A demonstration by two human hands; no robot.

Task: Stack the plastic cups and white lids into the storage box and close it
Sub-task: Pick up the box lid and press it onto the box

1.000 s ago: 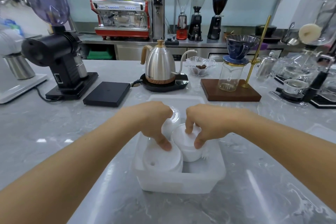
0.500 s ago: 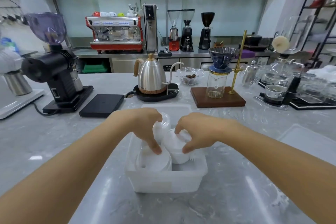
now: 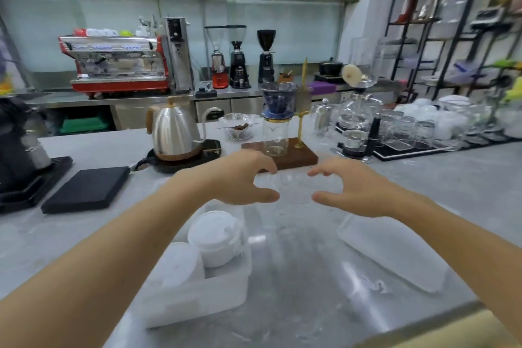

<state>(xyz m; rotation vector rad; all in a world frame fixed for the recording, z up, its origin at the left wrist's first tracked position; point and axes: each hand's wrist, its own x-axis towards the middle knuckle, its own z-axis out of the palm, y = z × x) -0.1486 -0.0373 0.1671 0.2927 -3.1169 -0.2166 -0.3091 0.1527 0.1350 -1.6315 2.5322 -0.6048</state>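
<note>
A black scale pad (image 3: pixel 87 188) lies at the far left of the grey bench (image 3: pixel 305 263), with a steel kettle (image 3: pixel 173 133) on its base just beyond. Near left, the storage box (image 3: pixel 209 294) sits open, holding stacks of white lids (image 3: pixel 214 234); any plastic cups in it are too blurred to tell. Above its far edge the left hand (image 3: pixel 240 178) hovers, its grip apart and empty, thumb and fingers curved. Close beside it the right hand (image 3: pixel 350 188) mirrors that, grip apart, holding nothing. Under the right forearm a translucent box lid (image 3: pixel 395 251) lies flat on the bench.
</note>
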